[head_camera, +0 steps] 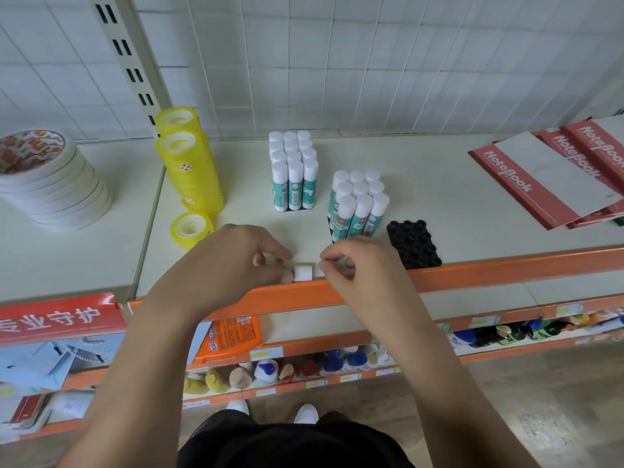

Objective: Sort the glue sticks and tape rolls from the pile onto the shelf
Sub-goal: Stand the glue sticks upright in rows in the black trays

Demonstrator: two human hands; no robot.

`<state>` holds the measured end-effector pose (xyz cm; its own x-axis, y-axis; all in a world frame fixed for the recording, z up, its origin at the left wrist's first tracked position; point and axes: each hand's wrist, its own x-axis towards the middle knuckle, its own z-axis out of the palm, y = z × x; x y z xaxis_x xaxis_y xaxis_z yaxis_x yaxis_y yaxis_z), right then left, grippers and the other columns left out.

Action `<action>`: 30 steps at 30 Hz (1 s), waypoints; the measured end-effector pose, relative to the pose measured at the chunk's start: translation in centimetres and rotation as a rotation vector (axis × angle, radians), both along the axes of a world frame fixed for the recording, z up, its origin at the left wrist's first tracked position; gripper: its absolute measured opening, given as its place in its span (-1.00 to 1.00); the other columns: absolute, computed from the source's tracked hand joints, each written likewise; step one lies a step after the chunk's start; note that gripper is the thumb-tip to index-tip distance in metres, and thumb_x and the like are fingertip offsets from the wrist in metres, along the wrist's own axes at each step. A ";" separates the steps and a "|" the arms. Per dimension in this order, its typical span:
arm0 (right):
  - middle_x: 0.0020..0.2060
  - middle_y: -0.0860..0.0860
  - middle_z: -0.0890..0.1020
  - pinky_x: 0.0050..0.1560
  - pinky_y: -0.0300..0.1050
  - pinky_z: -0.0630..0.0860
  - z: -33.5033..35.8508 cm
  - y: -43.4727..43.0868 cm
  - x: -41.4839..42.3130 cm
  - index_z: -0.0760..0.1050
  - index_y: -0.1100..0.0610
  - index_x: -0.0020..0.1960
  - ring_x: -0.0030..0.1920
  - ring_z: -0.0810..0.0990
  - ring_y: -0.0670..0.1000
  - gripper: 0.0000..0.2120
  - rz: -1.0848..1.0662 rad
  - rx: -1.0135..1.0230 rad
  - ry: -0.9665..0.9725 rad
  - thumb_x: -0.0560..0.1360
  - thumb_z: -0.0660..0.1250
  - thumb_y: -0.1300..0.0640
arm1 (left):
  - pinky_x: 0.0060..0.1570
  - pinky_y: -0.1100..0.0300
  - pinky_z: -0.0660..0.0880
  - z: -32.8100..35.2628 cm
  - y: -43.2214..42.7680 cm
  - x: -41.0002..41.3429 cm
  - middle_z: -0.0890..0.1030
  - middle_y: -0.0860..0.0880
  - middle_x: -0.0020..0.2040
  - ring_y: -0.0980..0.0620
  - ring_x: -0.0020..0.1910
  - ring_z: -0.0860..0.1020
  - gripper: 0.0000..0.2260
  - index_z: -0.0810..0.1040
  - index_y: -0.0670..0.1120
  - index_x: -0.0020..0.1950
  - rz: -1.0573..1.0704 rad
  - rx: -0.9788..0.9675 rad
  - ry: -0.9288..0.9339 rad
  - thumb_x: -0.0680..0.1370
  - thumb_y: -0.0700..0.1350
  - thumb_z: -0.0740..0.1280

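Observation:
My left hand [243, 258] pinches a glue stick [302, 272] lying on its side at the shelf's front edge; only its white cap shows. My right hand [354, 261] has its fingers curled round another white-capped glue stick [346, 267], mostly hidden. Two blocks of upright glue sticks stand behind: one [293, 170] at the centre, one [358, 204] to its right. Stacks of yellow tape rolls [189, 160] rise at the left, and a single yellow roll [191, 229] lies in front of them.
An empty black holder tray [413, 243] sits right of my right hand. White tape rolls [50, 184] are stacked far left, red notebooks [553, 170] far right. The orange shelf rail [472, 270] runs along the front; lower shelves hold bottles.

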<state>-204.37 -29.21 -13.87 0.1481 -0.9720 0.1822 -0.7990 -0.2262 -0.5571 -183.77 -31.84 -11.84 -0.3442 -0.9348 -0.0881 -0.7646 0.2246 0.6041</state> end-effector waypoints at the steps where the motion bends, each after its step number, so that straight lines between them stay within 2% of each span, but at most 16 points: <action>1: -0.09 -0.09 0.67 -0.05 -0.33 0.50 0.0 0.0 0.1 0.67 0.09 0.05 -0.11 0.55 -0.19 -0.86 0.001 0.001 -0.003 0.53 0.40 0.11 | -0.02 0.01 0.51 -0.1 0.0 0.0 0.62 0.15 -0.05 0.13 -0.07 0.55 -0.83 0.68 0.14 0.03 -0.010 0.010 -0.014 0.45 0.01 0.47; 3: -0.14 -0.12 0.67 -0.13 -0.46 0.45 -0.1 -0.1 0.2 0.67 0.09 0.02 -0.22 0.52 -0.28 -0.88 -0.002 0.019 -0.024 0.53 0.40 0.10 | -0.03 -0.01 0.51 -0.2 -0.1 -0.3 0.62 0.12 -0.06 0.09 -0.09 0.55 -0.86 0.69 0.11 0.03 -0.010 -0.019 -0.029 0.48 -0.05 0.45; 6: -0.15 -0.18 0.64 -0.14 -0.54 0.40 -0.3 -0.1 0.2 0.64 0.06 0.05 -0.19 0.49 -0.39 -0.86 -0.033 0.066 -0.089 0.53 0.40 0.05 | -0.06 -0.03 0.52 -0.1 -0.2 -1.2 0.64 0.06 -0.08 0.04 -0.11 0.56 -0.89 0.69 0.06 0.00 0.005 -0.089 0.021 0.50 -0.09 0.43; 11: -0.14 -0.18 0.62 -0.10 -0.36 0.51 -0.5 0.0 -0.1 0.55 0.04 0.09 -0.13 0.58 -0.23 -0.79 -0.125 0.094 -0.174 0.53 0.38 -0.05 | -0.10 0.00 0.53 -0.1 -0.4 -2.9 0.62 0.07 -0.13 0.07 -0.16 0.56 -0.93 0.67 0.01 -0.04 -0.020 -0.169 0.087 0.49 -0.09 0.43; 16: -0.17 -0.17 0.60 -0.14 -0.46 0.45 -0.2 0.3 -0.9 0.52 0.05 0.04 -0.12 0.57 -0.25 -0.85 -0.202 0.036 -0.363 0.52 0.41 0.03 | -0.12 0.03 0.53 0.2 -0.7 -4.3 0.60 0.09 -0.14 0.08 -0.18 0.57 -0.95 0.62 -0.01 -0.07 -0.093 -0.205 0.130 0.49 -0.10 0.44; 19: -0.17 -0.16 0.61 -0.15 -0.44 0.46 0.4 0.5 -1.5 0.50 0.04 0.03 -0.12 0.59 -0.19 -0.87 -0.196 -0.004 -0.426 0.52 0.42 0.11 | -0.13 0.10 0.52 0.6 -0.9 -4.9 0.62 0.10 -0.15 0.12 -0.22 0.56 -0.95 0.63 -0.03 -0.06 -0.137 -0.242 0.138 0.49 -0.11 0.44; 24: -0.18 -0.14 0.60 -0.17 -0.32 0.54 1.3 0.6 -2.9 0.48 -0.01 0.02 -0.14 0.60 -0.13 -0.84 -0.229 -0.124 -0.397 0.51 0.41 0.17 | -0.19 0.11 0.48 1.6 -1.3 -6.1 0.56 0.06 -0.20 0.10 -0.29 0.48 -0.98 0.61 -0.09 -0.10 -0.130 -0.473 0.136 0.51 -0.19 0.40; 30: -0.16 -0.05 0.56 -0.14 -0.19 0.55 1.9 0.1 -4.0 0.50 0.04 0.05 -0.17 0.57 -0.12 -0.84 -0.243 -0.265 -0.242 0.50 0.38 0.21 | -0.07 0.00 0.49 2.3 -1.9 -7.9 0.56 -0.11 -0.04 -0.14 -0.10 0.52 -0.85 0.64 -0.18 0.02 -0.117 -0.627 0.046 0.47 -0.29 0.43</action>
<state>-208.41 -29.09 -11.96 -0.1565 -0.8882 0.4319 -0.7002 -0.2086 -0.6828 -191.72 -33.76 -9.55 -0.4374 -0.7602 0.4805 -0.6899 0.6264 0.3629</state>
